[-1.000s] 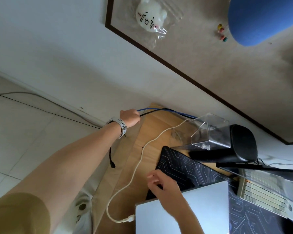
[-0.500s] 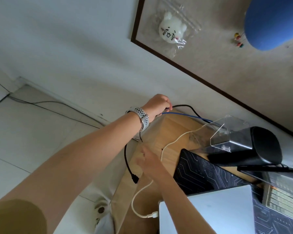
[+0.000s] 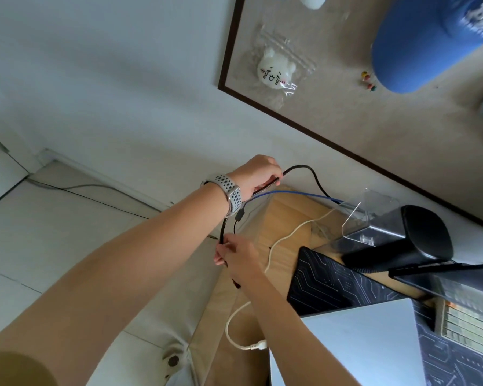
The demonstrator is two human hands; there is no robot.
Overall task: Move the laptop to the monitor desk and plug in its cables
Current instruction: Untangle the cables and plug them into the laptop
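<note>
A closed silver laptop point(image 3: 354, 344) lies on the wooden desk point(image 3: 285, 218) at the lower right, partly on a black desk mat point(image 3: 326, 280). My left hand point(image 3: 255, 174), with a watch on the wrist, is closed around a black cable point(image 3: 313, 176) and a blue cable point(image 3: 296, 194) above the desk's far corner. My right hand point(image 3: 233, 253) pinches the same black cable lower down, beside the desk's left edge; its plug end point(image 3: 236, 284) pokes out below my fingers. A white cable point(image 3: 279, 243) snakes across the desk, its plug point(image 3: 258, 345) at the laptop's left edge.
A black speaker point(image 3: 402, 240) and a clear plastic stand point(image 3: 371, 213) sit at the back of the desk. A keyboard point(image 3: 469, 324) lies right of the laptop. A pinboard point(image 3: 346, 107) hangs on the wall. Tiled floor with cords lies left.
My left hand has lifted the black and blue cables higher. My right hand left the laptop, reached to the desk's left edge and took hold of the hanging black cable near its plug.
</note>
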